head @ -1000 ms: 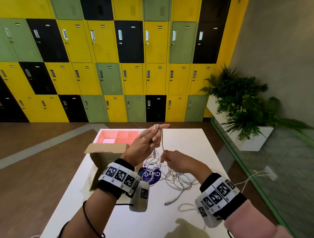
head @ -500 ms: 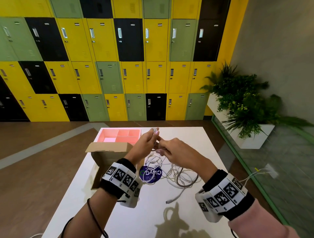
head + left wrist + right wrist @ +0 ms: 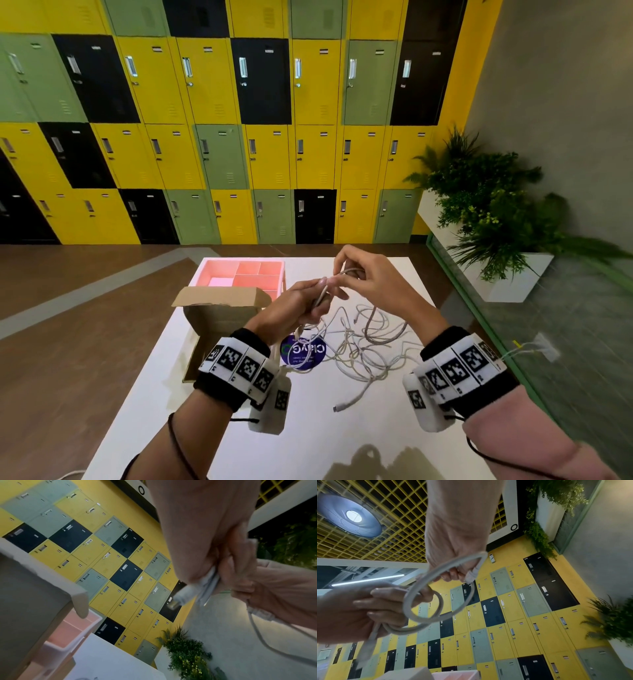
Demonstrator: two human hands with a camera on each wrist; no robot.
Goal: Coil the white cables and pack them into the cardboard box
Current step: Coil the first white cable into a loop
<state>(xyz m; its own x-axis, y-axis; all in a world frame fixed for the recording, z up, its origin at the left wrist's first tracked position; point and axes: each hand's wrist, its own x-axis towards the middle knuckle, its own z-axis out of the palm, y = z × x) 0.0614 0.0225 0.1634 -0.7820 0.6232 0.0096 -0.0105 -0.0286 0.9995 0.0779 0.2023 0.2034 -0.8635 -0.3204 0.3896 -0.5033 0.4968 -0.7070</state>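
Both hands are raised over the white table (image 3: 394,274) and share one white cable (image 3: 339,273). My left hand (image 3: 322,291) grips the gathered turns of the cable (image 3: 210,584), and a connector (image 3: 178,597) sticks out below its fingers. My right hand (image 3: 346,270) pinches the cable's loop (image 3: 440,601) just above and to the right of the left hand (image 3: 368,608). More white cables (image 3: 366,346) lie tangled on the table under the hands. The open cardboard box (image 3: 219,311) stands to the left of my left hand.
A pink divided tray (image 3: 239,274) sits behind the box at the table's far edge. A round blue sticker (image 3: 303,351) lies under the cable pile. One loose cable end (image 3: 342,406) points toward me. Lockers stand beyond the table and a planter (image 3: 507,274) to the right.
The right hand rose from below the left hand to meet it, then drew slightly up and right with a loop. The left hand lowered a little and kept its hold.
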